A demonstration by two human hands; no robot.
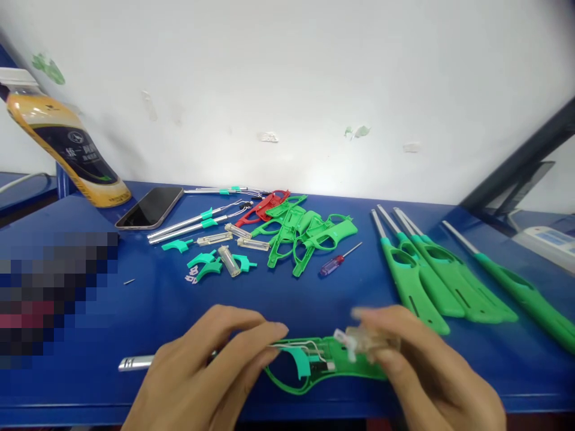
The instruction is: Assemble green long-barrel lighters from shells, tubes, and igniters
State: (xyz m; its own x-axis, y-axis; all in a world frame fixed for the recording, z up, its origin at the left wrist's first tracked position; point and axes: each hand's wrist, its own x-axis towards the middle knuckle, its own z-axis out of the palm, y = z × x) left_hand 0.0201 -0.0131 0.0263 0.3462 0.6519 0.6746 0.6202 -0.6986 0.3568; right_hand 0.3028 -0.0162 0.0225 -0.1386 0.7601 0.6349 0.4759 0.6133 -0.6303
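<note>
A green half shell of a long-nosed lighter (335,353) lies open side up at the front of the blue table. My left hand (209,371) grips its front part, and a silver metal tube (137,363) sticks out to the left beyond my fingers. Inside the shell sit a teal trigger (300,363), white wires and a small black part (320,366). Over the shell's handle end, my right hand (422,365) pinches a clear fuel tank (372,342) with a whitish piece at its tip, somewhat blurred. Whether the tank touches the shell I cannot tell.
Behind my hands lie several clear tanks (229,261), teal triggers (177,245), metal tubes (193,226), green shells (326,235) and a screwdriver (332,265). Assembled green lighters (413,287) are at right. A phone (150,208) and a bottle (74,146) stand left, before a white wall.
</note>
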